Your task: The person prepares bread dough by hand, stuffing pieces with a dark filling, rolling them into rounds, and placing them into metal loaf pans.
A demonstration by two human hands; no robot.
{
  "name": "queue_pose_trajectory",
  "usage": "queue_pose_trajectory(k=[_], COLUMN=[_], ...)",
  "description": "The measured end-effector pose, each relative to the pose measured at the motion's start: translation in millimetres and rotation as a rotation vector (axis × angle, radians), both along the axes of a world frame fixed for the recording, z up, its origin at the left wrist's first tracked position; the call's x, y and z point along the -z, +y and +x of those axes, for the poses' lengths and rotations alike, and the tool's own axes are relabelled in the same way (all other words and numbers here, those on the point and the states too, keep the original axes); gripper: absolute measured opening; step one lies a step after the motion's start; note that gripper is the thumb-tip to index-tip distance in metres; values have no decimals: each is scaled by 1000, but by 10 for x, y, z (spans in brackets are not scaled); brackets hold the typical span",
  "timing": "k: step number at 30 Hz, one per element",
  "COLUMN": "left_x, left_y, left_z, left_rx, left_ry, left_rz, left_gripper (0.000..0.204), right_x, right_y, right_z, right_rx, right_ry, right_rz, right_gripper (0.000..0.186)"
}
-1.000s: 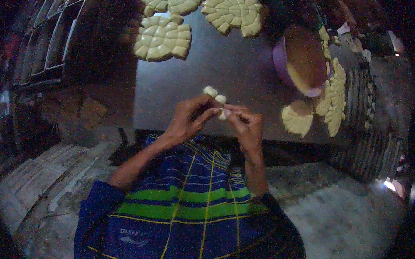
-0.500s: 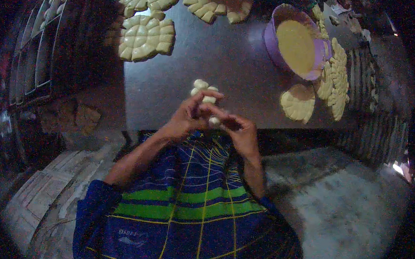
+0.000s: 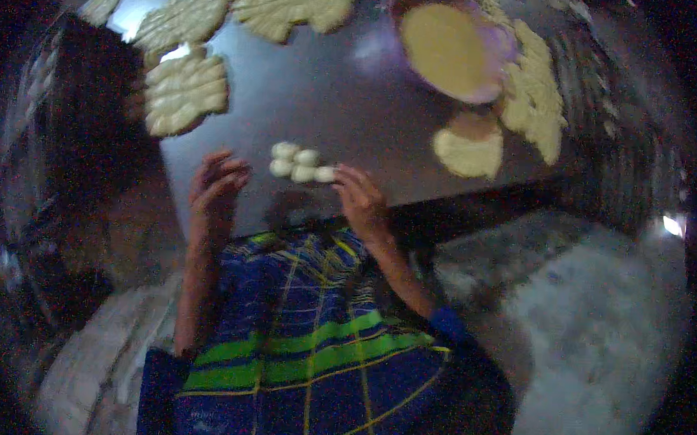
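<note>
A small cluster of pale dough balls [image 3: 295,159] lies on the dark metal table [image 3: 292,91] in front of me. My right hand [image 3: 362,202] is at the right end of the cluster, its fingertips pinched against the outermost dough ball [image 3: 325,174]. That ball sits beside the others, and the far side of the fingers is partly blurred. Left of the cluster, my left hand [image 3: 218,182] hovers near the table's left edge. Its fingers are loosely bent and apart, with nothing visible in them.
A purple tub [image 3: 406,53] of yellowish contents stands at the back right. Flattened, segmented dough pieces lie at the far left [image 3: 184,94], along the back [image 3: 291,9], on the right [image 3: 469,151] and along the right edge [image 3: 534,93]. A dark rack [image 3: 90,89] stands left of the table.
My hands, close together over the balls before, have parted: the left moved left, the right stays at a ball at the cluster's right end. The whole view has turned and shifted.
</note>
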State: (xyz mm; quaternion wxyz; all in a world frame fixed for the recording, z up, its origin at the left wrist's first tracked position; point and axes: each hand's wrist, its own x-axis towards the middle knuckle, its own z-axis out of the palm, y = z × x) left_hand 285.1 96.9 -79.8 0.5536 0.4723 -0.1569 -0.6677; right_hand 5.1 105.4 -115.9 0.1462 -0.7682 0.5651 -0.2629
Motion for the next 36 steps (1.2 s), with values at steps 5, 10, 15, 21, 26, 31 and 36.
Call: queue_pose_trajectory(k=[5,10,15,21,26,31,36], left_x=[286,-30,-51,-414,-687,-681,-924], left_y=[-67,-284,-590,-851,-836,-725,-1002], left_z=[-92,-688,-1007,-1498,-1855,-2269,-2687], left_rx=[34,132,336,393,519,467,75], left_ry=[170,8,96,29,-285,-550,-1262], left_rz=[-119,-23,-99,-95,97,-465,-1380], left_gripper=[47,41,35,33,22,26,25], right_x=[-86,29,126,247,-240,-689,-746], right_y=[-47,49,17,135,607,189,-107], right_z=[-828,-2460,-3006,-3050,-2438,-1611,-1356], right_rx=[528,794,605,902,1117,527,223], right_ry=[-96,311,292,110,-1618,-1614,-1310], right_rz=[145,-180,-138,79,321,574,651], right_gripper=[24,31,30,25,25,40,39])
